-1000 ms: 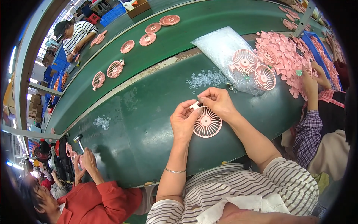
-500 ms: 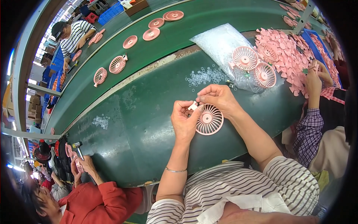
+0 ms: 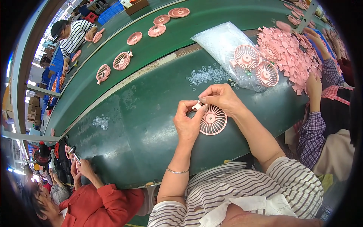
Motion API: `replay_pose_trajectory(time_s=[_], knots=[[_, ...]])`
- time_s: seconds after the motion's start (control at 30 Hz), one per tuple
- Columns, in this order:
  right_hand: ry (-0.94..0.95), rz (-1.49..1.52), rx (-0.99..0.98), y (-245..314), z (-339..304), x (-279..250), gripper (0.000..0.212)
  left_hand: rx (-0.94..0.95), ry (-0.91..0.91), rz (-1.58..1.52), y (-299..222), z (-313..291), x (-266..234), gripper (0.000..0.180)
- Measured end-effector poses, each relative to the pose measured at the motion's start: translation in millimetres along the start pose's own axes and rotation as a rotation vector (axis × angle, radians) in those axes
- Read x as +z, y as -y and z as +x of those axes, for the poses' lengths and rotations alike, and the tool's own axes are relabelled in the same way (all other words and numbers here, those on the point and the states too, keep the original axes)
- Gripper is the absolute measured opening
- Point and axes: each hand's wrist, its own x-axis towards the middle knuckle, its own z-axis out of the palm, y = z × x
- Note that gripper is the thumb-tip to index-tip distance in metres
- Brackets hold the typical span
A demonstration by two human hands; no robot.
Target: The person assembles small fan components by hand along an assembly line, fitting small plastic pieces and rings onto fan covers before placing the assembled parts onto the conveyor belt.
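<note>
A round pink fan grille (image 3: 213, 119) with curved slots is held just above the green table, in front of me. My left hand (image 3: 187, 122) is closed at its upper left edge, thumb and fingers round a small pale block (image 3: 197, 106) there; whether the block is part of the grille is unclear. My right hand (image 3: 223, 99) pinches at the top of this block, its fingertips touching those of the left. What the right fingertips hold is too small to make out. A pile of small clear rings (image 3: 207, 75) lies just beyond my hands.
A clear plastic bag (image 3: 223, 39) bears pink fan housings (image 3: 247, 56). To the right is a heap of pink fan blades (image 3: 289, 55) with a co-worker's hand (image 3: 314, 87). Beyond runs a green conveyor (image 3: 90, 56) with pink parts. A red-sleeved co-worker (image 3: 113, 204) uses a hammer (image 3: 75, 152) at left.
My hands stay together at the pale block, with only a slight shift. Parts on the conveyor have moved a little away and right. The right co-worker's hands have separated, one reaching farther off.
</note>
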Motion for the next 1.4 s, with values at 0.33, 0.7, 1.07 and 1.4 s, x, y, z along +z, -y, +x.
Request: replay_pose_trajectory(time_s=[0.33, 0.7, 1.07, 1.4], knots=[[-0.028, -0.043, 0.049, 5, 0, -1, 0.011, 0.015, -0.029, 0.11, -10, 0, -2, 0.034], [-0.026, -0.514, -0.373, -7, -8, 15, 0.01, 0.006, -0.117, 0.206, -10, 0, -5, 0.03], [-0.038, -0.383, -0.434, -10, -4, 19, 0.027, 0.055, -0.083, 0.258, -6, 5, -11, 0.048], [0.058, -0.085, -0.165, -9, -3, 6, 0.027, 0.028, -0.087, 0.155, -8, -1, -5, 0.037]])
